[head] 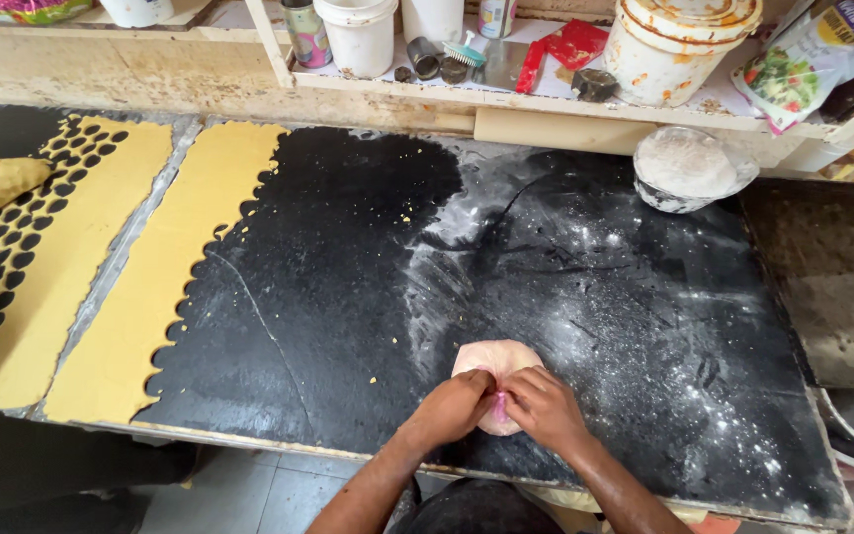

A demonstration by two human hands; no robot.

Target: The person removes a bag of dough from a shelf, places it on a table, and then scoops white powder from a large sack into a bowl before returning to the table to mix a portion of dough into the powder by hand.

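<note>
left hand [457,403] and right hand [541,403], fingers curled, both pinch the pale dough ball [496,361].

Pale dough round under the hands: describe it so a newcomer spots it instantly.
On the black floured worktop, look at the near edge, right of centre. There the left hand and right hand pinch a pale pinkish dough round. Unlike the yellow cut-out dough sheets at far left, it is small, rounded and uncut.

Black slab [348,297]: floury; pink dough ball [496,361], yellow cut dough sheets [165,277], flour bowl [689,168] on it.
</note>
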